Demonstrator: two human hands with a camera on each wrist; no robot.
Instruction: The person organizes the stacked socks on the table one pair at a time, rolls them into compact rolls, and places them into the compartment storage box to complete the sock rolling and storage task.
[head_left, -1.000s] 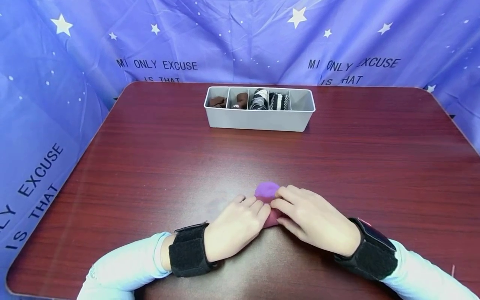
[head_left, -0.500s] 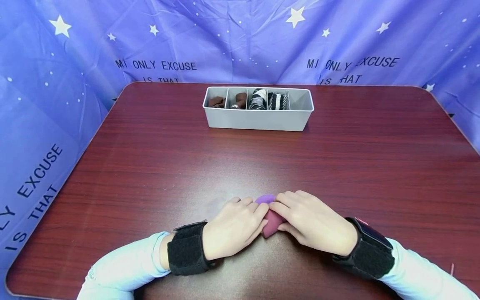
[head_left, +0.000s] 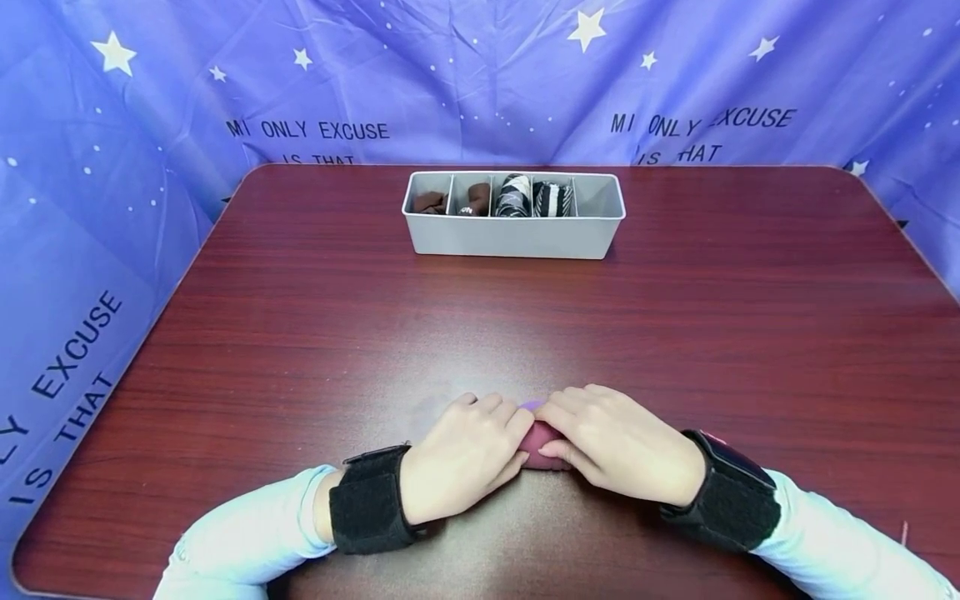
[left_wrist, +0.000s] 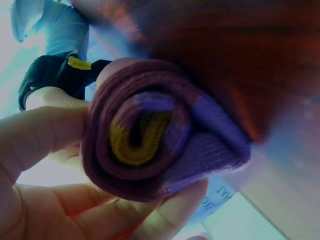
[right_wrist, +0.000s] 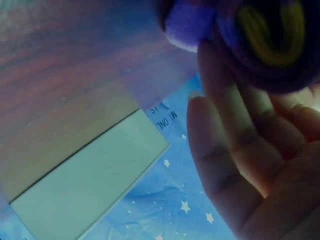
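A rolled sock (head_left: 542,450), dusky pink with a purple end, lies between both hands near the front middle of the table. Its spiral end shows in the left wrist view, where the sock (left_wrist: 145,135) has a mustard-yellow core and a purple flap on one side. My left hand (head_left: 468,458) grips the roll's left end, thumb and fingers around it. From the other side my right hand (head_left: 626,446) holds the right end, its thumb on the near face. In the right wrist view the roll (right_wrist: 272,55) sits at the fingertips, partly cut off by the frame.
A grey divided box (head_left: 510,237) stands at the back of the table (head_left: 300,317). Brown rolled items (head_left: 431,202) and black-and-white striped ones (head_left: 553,200) fill its left and middle compartments. A blue star-printed curtain (head_left: 480,75) hangs behind.
The purple end has been rolled in toward me, so less of it shows beyond the fingers. The sock is now a tighter roll, with both hands still on it.
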